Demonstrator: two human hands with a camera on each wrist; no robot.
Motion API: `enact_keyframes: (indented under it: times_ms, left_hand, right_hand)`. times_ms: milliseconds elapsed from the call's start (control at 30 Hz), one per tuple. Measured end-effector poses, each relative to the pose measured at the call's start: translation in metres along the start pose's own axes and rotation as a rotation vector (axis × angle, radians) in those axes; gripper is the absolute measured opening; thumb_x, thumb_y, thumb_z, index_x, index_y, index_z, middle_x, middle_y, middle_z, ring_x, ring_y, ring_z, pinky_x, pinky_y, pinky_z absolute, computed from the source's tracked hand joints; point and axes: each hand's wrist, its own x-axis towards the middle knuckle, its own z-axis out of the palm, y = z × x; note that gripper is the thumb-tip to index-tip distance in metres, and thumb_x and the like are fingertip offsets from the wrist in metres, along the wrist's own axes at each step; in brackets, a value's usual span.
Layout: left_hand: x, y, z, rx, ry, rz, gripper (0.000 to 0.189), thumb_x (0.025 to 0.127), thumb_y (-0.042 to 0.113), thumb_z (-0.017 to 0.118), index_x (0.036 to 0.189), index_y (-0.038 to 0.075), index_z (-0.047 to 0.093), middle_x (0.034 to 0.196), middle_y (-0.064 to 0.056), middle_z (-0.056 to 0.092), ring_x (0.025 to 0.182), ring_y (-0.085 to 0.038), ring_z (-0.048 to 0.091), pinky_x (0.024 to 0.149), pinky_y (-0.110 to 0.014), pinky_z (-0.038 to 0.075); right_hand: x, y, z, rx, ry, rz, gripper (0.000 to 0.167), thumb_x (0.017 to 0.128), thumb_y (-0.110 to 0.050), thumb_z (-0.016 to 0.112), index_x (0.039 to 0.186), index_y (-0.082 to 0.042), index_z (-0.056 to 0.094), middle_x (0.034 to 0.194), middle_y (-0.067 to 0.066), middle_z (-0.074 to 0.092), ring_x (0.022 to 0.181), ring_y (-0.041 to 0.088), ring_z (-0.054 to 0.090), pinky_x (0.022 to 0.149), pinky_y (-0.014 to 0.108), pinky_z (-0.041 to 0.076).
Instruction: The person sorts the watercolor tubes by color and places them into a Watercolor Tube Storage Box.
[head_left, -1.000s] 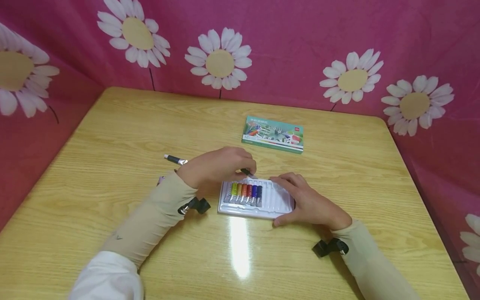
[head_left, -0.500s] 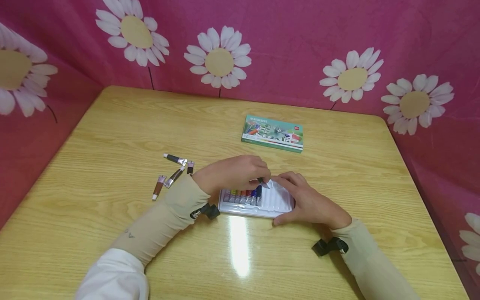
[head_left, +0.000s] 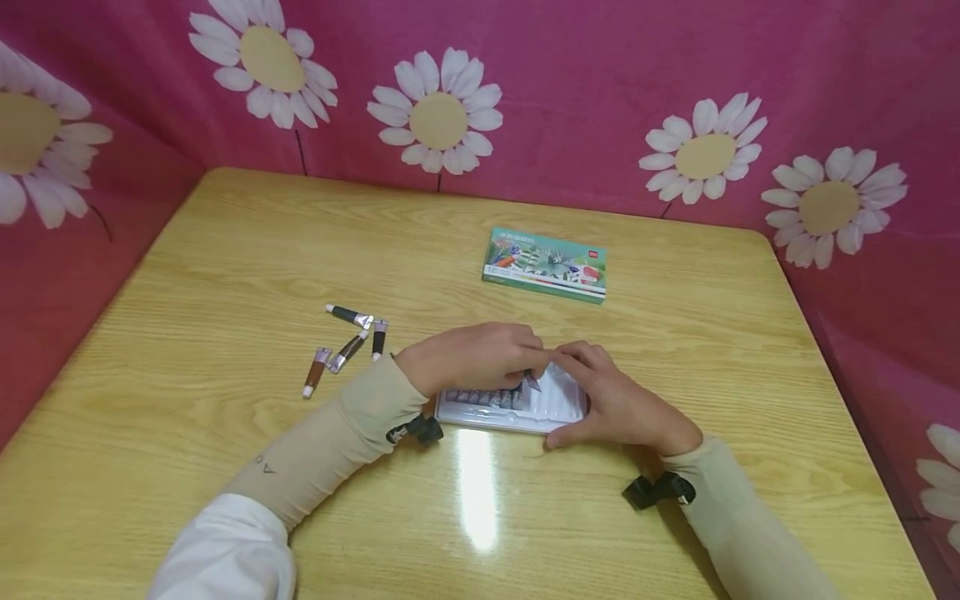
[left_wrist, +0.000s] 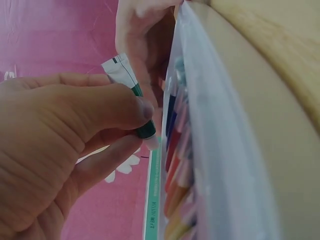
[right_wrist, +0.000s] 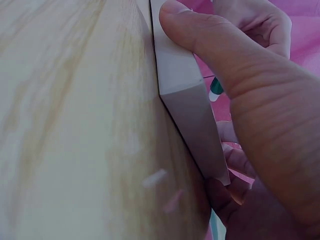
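White plastic paint tray (head_left: 558, 393) lay on wood table (head_left: 540, 517)
R hand (head_left: 618, 408), spread wide, gripped its R end btwn thumb + fingers; L hand (head_left: 480, 354), tips nearly together, pinched green paint tube (left_wrist: 146, 130) just above it; 4 loose paint tubes (head_left: 348, 351) lay to L; teal paint box (head_left: 545, 267) beyond; pink daisy cloth (head_left: 570, 83) at back
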Motion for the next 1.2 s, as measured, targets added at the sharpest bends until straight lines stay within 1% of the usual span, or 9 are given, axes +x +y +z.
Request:
enact_keyframes:
  times_ms: [167, 367, 500, 600, 700, 867, 1100, 1200]
  left_hand:
    - [0.002, 0.0, 0.005, -0.004, 0.002, 0.019, 0.013, 0.103, 0.012, 0.061, 0.112, 0.016, 0.07, 0.114, 0.002, 0.072, 0.11, -0.012, 0.065, 0.1, -0.025, 0.055]
    - [0.005, 0.002, 0.008, -0.013, 0.006, 0.027, 0.014, 0.104, 0.013, 0.059, 0.11, 0.017, 0.072, 0.119, 0.003, 0.073, 0.111, -0.011, 0.065, 0.1, -0.024, 0.054]
    - [0.005, 0.002, 0.009, -0.011, 0.012, 0.043, 0.016, 0.106, 0.012, 0.057, 0.106, 0.017, 0.072, 0.118, 0.005, 0.073, 0.104, -0.009, 0.062, 0.094, -0.023, 0.054]
    - [0.005, 0.002, 0.01, -0.015, 0.003, 0.049, 0.017, 0.107, 0.012, 0.055, 0.103, 0.017, 0.071, 0.116, 0.005, 0.072, 0.096, -0.009, 0.058, 0.087, -0.022, 0.052]
    - [0.004, 0.002, 0.01, -0.017, -0.012, 0.045, 0.019, 0.107, 0.011, 0.054, 0.103, 0.017, 0.071, 0.113, 0.005, 0.071, 0.092, -0.009, 0.057, 0.084, -0.022, 0.051]
    - [0.004, 0.002, 0.011, -0.003, -0.02, 0.042, 0.02, 0.106, 0.01, 0.054, 0.105, 0.017, 0.073, 0.109, 0.005, 0.071, 0.094, -0.009, 0.058, 0.086, -0.023, 0.053]
    - [0.003, 0.002, 0.011, -0.011, -0.029, 0.034, 0.021, 0.104, 0.008, 0.058, 0.111, 0.016, 0.076, 0.119, 0.003, 0.074, 0.106, -0.01, 0.066, 0.097, -0.024, 0.056]
    - [0.002, 0.002, 0.01, -0.017, -0.031, 0.037, 0.022, 0.104, 0.005, 0.058, 0.11, 0.015, 0.077, 0.117, 0.003, 0.075, 0.106, -0.009, 0.066, 0.097, -0.023, 0.056]
  right_hand:
    - [0.001, 0.0, 0.0, 0.009, -0.003, 0.001, 0.111, 0.068, -0.074, 0.083, 0.159, -0.027, 0.039, 0.155, -0.002, 0.038, 0.142, 0.02, 0.036, 0.118, 0.051, 0.043]
    - [0.001, 0.0, -0.001, 0.014, -0.006, -0.001, 0.111, 0.068, -0.073, 0.083, 0.16, -0.031, 0.037, 0.155, -0.002, 0.038, 0.142, 0.02, 0.036, 0.118, 0.051, 0.043]
    - [0.001, 0.001, 0.0, 0.01, -0.002, -0.009, 0.112, 0.068, -0.073, 0.083, 0.16, -0.03, 0.036, 0.154, -0.002, 0.038, 0.141, 0.02, 0.037, 0.118, 0.05, 0.043]
    - [0.002, 0.002, 0.0, 0.008, 0.002, -0.016, 0.112, 0.068, -0.073, 0.083, 0.16, -0.028, 0.037, 0.153, -0.003, 0.039, 0.141, 0.019, 0.037, 0.118, 0.05, 0.044]
    - [0.002, 0.002, 0.001, 0.008, 0.003, -0.019, 0.112, 0.068, -0.074, 0.083, 0.16, -0.027, 0.038, 0.152, -0.003, 0.04, 0.14, 0.018, 0.037, 0.117, 0.049, 0.044]
    - [0.002, 0.002, 0.001, 0.004, 0.008, -0.022, 0.111, 0.068, -0.075, 0.082, 0.159, -0.029, 0.038, 0.152, -0.004, 0.04, 0.139, 0.018, 0.038, 0.116, 0.048, 0.044]
    - [0.003, 0.002, 0.001, -0.001, 0.008, -0.026, 0.111, 0.068, -0.076, 0.081, 0.159, -0.03, 0.038, 0.152, -0.004, 0.04, 0.139, 0.018, 0.038, 0.115, 0.047, 0.045]
    - [0.003, 0.002, 0.001, -0.004, 0.008, -0.026, 0.111, 0.068, -0.077, 0.08, 0.159, -0.03, 0.038, 0.152, -0.004, 0.04, 0.139, 0.018, 0.038, 0.115, 0.047, 0.045]
